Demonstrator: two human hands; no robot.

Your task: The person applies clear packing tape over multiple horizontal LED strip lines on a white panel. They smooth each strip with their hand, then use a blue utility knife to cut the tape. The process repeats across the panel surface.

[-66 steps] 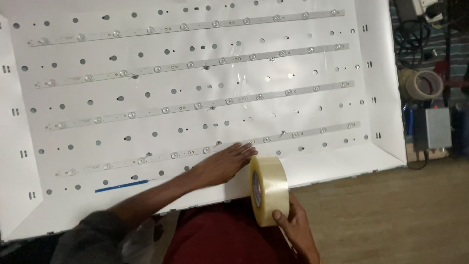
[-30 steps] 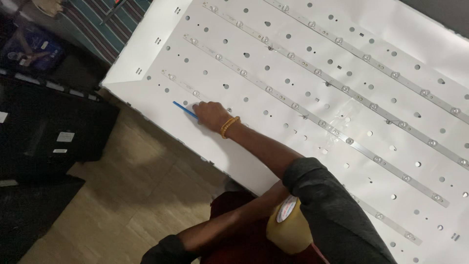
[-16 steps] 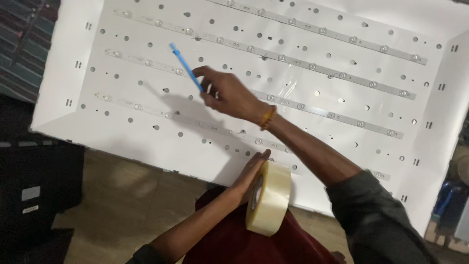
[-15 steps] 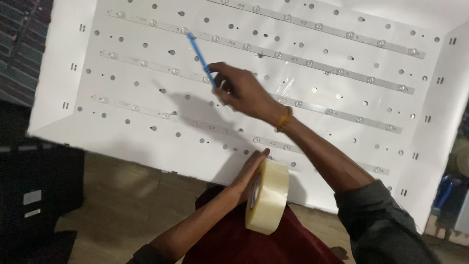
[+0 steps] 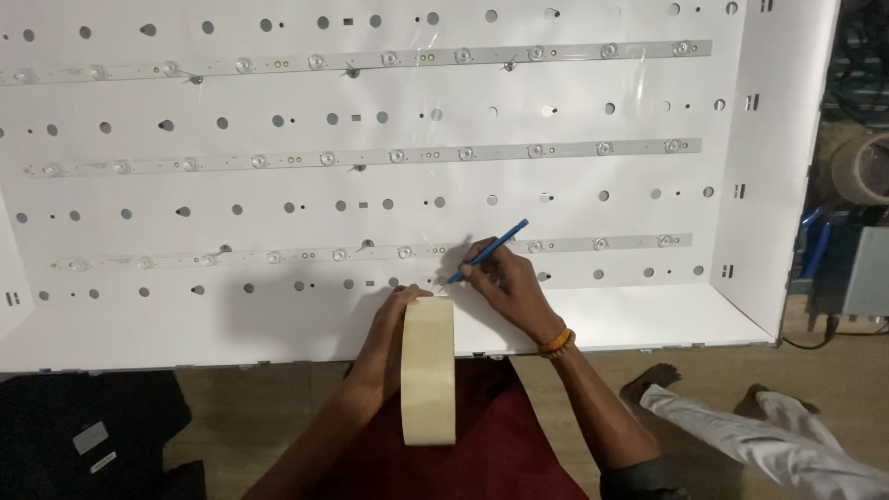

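Observation:
My left hand (image 5: 387,326) grips a wide roll of beige tape (image 5: 428,370), standing on edge at the near rim of a big white backlight panel (image 5: 648,319). My right hand (image 5: 507,285), with an orange band on the wrist, holds a blue pen (image 5: 488,251) tilted, its tip down on the panel just above the roll. Long strips with small round lenses (image 5: 370,156) run across the panel in rows; the nearest strip (image 5: 602,243) passes just behind my right hand.
The panel has raised white side walls (image 5: 778,167) and many small holes. Another person's bare feet and light trouser leg (image 5: 741,431) lie on the wooden floor at lower right. A tape roll (image 5: 861,168) and a grey box (image 5: 866,273) sit right of the panel. Dark items (image 5: 93,435) lie at lower left.
My right hand picked the blue pen off the panel's left side and carried it to the near edge beside the tape roll. The view swung back to face the panel squarely.

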